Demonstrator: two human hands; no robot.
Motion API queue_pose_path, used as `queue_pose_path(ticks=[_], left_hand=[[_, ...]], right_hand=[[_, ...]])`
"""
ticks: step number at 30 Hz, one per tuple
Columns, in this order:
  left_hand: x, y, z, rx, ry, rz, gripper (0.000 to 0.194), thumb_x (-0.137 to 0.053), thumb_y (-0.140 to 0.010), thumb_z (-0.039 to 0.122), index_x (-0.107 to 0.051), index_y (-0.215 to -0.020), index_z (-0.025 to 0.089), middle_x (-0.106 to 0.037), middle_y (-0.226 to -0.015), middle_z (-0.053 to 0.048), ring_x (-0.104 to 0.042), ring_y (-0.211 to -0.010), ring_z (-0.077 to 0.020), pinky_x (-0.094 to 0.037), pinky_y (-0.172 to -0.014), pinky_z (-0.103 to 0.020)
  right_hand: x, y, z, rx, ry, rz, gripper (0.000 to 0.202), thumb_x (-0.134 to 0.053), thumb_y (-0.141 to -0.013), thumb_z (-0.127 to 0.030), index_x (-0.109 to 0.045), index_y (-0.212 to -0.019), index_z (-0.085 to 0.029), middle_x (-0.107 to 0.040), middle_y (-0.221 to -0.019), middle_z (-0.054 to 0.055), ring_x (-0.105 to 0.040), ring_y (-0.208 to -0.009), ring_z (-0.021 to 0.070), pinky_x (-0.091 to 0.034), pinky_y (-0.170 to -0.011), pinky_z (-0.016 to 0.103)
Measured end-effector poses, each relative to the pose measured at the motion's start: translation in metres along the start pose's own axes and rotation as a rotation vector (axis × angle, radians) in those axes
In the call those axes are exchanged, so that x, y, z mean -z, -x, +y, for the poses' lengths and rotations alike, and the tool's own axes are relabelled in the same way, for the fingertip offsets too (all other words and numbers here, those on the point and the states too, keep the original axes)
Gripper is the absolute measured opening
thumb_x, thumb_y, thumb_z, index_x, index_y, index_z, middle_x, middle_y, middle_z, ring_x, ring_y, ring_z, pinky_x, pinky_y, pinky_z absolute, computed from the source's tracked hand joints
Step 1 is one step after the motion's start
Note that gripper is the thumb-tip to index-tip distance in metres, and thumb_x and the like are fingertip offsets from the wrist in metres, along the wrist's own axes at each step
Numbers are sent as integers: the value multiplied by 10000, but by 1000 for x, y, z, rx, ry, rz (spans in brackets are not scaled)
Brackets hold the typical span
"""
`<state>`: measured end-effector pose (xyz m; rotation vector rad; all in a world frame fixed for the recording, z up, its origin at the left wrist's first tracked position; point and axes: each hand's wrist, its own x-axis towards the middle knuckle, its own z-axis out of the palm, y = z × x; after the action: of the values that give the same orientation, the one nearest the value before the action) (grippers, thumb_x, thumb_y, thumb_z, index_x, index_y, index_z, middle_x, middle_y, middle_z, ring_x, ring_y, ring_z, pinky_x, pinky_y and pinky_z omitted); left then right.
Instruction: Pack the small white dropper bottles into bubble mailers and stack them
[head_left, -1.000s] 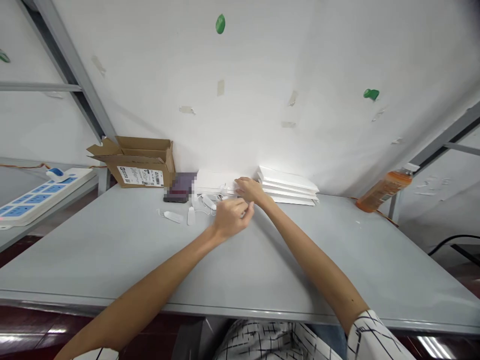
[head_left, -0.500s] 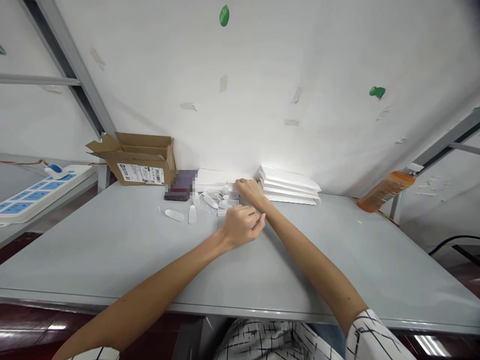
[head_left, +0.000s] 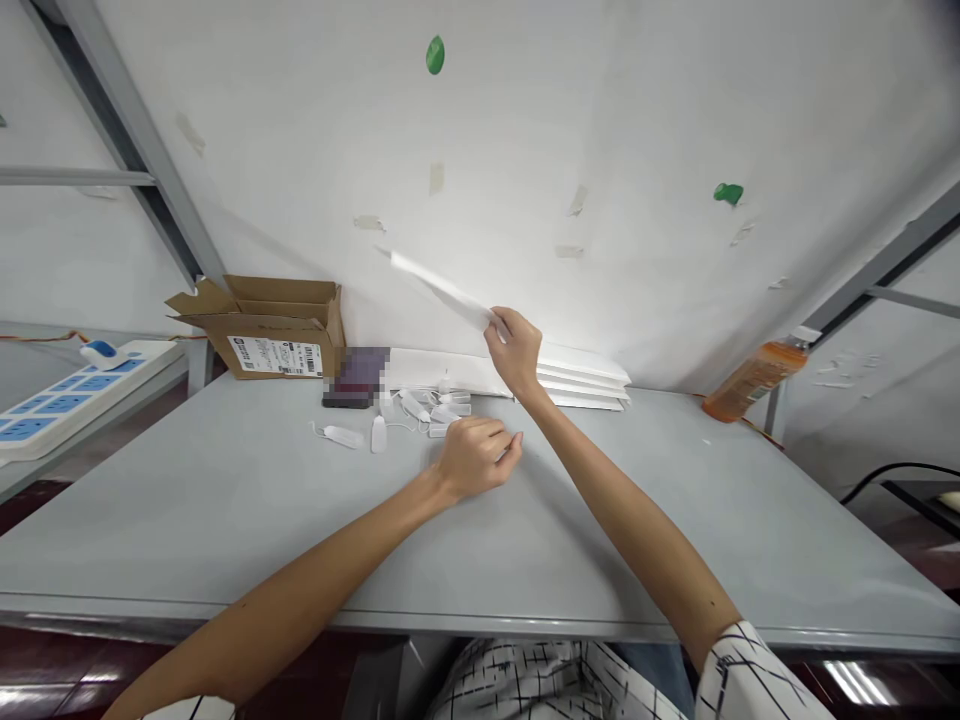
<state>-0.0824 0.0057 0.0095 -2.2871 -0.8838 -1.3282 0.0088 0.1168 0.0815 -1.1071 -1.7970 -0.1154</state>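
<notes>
Your right hand [head_left: 514,350] pinches a white paper [head_left: 442,287] by one end, its long axis slanting up-left; your left hand [head_left: 478,458], curled, contents unclear, is farther below.

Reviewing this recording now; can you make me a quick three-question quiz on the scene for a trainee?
1. Which hand holds up a thin white strip?
2. True or false: the orange bottle is to the right of the cardboard box.
3. The left hand is nearest to: A) the cardboard box; B) the orange bottle; C) the small white pieces with cords.

Key: 1. The right hand. 2. True. 3. C.
</notes>
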Motion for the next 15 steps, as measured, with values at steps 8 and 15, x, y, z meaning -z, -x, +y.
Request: queue_pose_path(ticks=[8, 15], left_hand=[[1, 0, 4, -31, 46, 1, 436, -477, -928, 188, -443, -494, 182, -464, -470, 24, -387, -436, -95, -281, -481, -266], [1, 3, 18, -105, 134, -20, 439, -500, -918, 173, -397, -491, 179, -407, -434, 47, -315, -401, -78, -239, -448, -264]], right_hand=[[100, 10, 13, -157, -181, -69, 332, -435, -752, -211, -698, -948, -158, -682, -856, 45, -612, -806, 196, -462, -705, 283], [149, 68, 75, -409, -256, -386, 248, -501, -688, -284, -700, -756, -152, -619, -685, 14, -498, -574, 132, -369, -528, 250]])
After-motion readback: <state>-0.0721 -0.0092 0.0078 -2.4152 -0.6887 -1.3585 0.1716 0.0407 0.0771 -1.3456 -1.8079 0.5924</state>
